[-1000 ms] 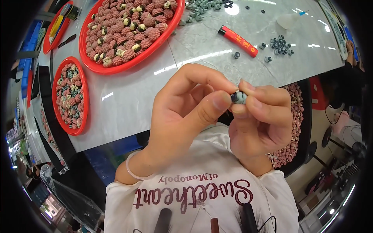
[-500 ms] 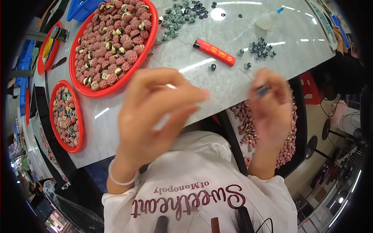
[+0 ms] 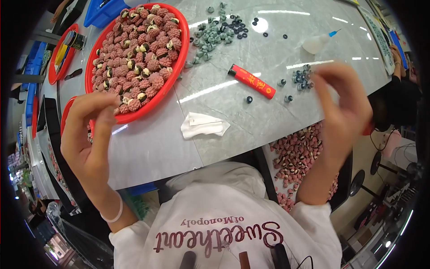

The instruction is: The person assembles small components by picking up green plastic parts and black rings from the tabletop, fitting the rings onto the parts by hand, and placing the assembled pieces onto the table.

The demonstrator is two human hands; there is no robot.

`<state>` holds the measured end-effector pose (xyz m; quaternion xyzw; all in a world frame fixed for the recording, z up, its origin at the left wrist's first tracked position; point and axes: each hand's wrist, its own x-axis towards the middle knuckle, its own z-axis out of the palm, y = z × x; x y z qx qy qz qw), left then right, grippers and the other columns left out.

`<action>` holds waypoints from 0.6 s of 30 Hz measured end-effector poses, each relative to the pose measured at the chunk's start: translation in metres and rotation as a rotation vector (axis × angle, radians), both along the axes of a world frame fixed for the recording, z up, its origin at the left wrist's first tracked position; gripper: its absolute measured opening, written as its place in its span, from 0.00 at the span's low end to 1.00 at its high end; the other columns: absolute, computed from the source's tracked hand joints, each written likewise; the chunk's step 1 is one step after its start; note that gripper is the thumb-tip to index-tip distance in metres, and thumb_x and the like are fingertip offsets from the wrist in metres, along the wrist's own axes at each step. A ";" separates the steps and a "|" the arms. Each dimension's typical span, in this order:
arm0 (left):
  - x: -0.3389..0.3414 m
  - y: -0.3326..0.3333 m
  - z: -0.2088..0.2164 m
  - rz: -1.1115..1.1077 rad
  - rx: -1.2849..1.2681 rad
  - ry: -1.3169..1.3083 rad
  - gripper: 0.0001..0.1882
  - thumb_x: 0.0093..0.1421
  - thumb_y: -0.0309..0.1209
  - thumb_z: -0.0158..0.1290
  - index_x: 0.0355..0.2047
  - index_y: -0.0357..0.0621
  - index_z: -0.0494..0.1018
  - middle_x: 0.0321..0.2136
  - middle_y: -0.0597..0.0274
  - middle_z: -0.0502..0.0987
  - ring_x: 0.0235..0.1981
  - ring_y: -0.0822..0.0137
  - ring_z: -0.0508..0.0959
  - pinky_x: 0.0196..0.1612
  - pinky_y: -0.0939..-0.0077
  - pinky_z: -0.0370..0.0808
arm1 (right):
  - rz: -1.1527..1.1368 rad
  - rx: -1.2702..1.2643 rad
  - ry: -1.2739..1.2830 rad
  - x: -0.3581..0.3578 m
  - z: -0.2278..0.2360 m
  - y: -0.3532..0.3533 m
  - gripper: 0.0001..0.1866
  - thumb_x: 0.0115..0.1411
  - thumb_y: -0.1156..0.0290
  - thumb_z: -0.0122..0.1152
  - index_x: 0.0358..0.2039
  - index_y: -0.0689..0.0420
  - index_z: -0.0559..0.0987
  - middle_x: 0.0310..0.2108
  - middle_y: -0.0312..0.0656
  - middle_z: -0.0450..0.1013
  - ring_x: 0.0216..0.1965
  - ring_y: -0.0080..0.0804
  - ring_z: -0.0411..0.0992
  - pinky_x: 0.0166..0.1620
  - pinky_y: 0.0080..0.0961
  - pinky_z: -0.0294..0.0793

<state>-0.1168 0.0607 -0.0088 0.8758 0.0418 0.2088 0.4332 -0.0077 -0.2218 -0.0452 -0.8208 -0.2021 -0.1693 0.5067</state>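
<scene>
My left hand [image 3: 92, 139] reaches over the near rim of a large red tray [image 3: 182, 27] heaped with knobbly pink pieces [image 3: 120, 51], some with cream and dark parts. Its thumb and index finger are bent toward each other, a little apart, right by the pink pieces. My right hand [image 3: 345, 103] is at a cluster of small dark grey-blue pieces [image 3: 303, 77]. It is slightly blurred, with thumb and index finger apart and no piece visible between them. A few similar dark pieces [image 3: 249, 99] stand singly nearby.
A red lighter-like stick [image 3: 252, 81] and a folded white cloth [image 3: 204, 126] lie mid-table. Farther back are grey-green pieces [image 3: 207, 42], dark rings [image 3: 242, 31] and a needle-tipped white bottle [image 3: 316, 44]. A dark-edged bin of pink pieces [image 3: 298, 157] sits below the table edge.
My left hand has moved left to the large red tray, uncovering the white cloth. My right hand has moved up and right to the dark cluster; the dark piece it held no longer shows in it.
</scene>
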 end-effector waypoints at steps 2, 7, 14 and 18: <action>0.014 -0.010 -0.001 -0.132 0.213 -0.058 0.08 0.49 0.14 0.49 0.31 0.34 0.72 0.27 0.59 0.74 0.28 0.71 0.71 0.29 0.84 0.65 | 0.330 -0.198 -0.106 0.025 -0.008 0.056 0.07 0.46 0.83 0.57 0.29 0.64 0.73 0.27 0.43 0.70 0.28 0.32 0.69 0.33 0.21 0.69; 0.031 -0.018 0.016 -0.297 0.233 -0.070 0.09 0.46 0.12 0.49 0.30 0.32 0.72 0.27 0.58 0.75 0.28 0.69 0.72 0.30 0.82 0.66 | 0.426 -0.526 -0.280 0.056 -0.038 0.096 0.06 0.46 0.79 0.54 0.27 0.62 0.71 0.27 0.47 0.68 0.27 0.43 0.67 0.31 0.30 0.68; 0.129 -0.038 0.009 -0.562 0.326 0.085 0.05 0.55 0.22 0.48 0.31 0.35 0.71 0.24 0.63 0.73 0.23 0.77 0.71 0.27 0.84 0.66 | 0.203 0.318 0.253 -0.029 0.004 -0.025 0.12 0.42 0.84 0.50 0.30 0.66 0.76 0.29 0.44 0.68 0.25 0.27 0.70 0.28 0.20 0.71; 0.191 -0.086 -0.049 -0.627 0.935 -0.477 0.05 0.49 0.26 0.52 0.26 0.38 0.69 0.25 0.61 0.72 0.26 0.65 0.74 0.27 0.76 0.70 | -0.035 0.469 0.571 -0.080 -0.016 -0.053 0.08 0.46 0.83 0.51 0.29 0.66 0.73 0.35 0.45 0.65 0.26 0.26 0.68 0.27 0.17 0.71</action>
